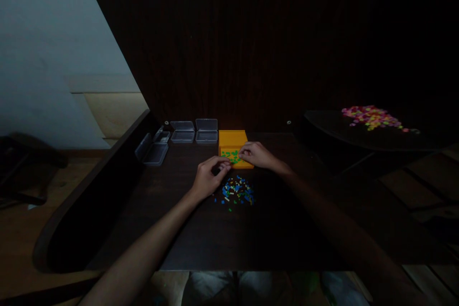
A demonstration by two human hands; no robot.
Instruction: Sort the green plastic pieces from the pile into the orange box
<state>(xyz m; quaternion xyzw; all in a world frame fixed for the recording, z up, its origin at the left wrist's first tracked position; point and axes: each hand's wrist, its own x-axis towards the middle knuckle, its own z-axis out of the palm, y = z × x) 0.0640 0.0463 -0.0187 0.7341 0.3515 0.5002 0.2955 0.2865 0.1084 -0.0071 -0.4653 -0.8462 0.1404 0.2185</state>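
Note:
A yellow box with its lid raised stands on the dark table, with several small green pieces inside. My left hand is at the box's front left corner, thumb and fingers closed together; what they hold, if anything, is too small to make out. Over the box's right side, my right hand has its fingertips pinched; any piece between them is hidden. A loose pile of tiny blue, green, white and yellow pieces lies on the table just in front of the box.
Clear plastic cases with raised lids, one at the back, one beside it and another at the left, stand on the dark table. A raised side edge bounds the left. Pink and yellow pieces lie on a surface at right.

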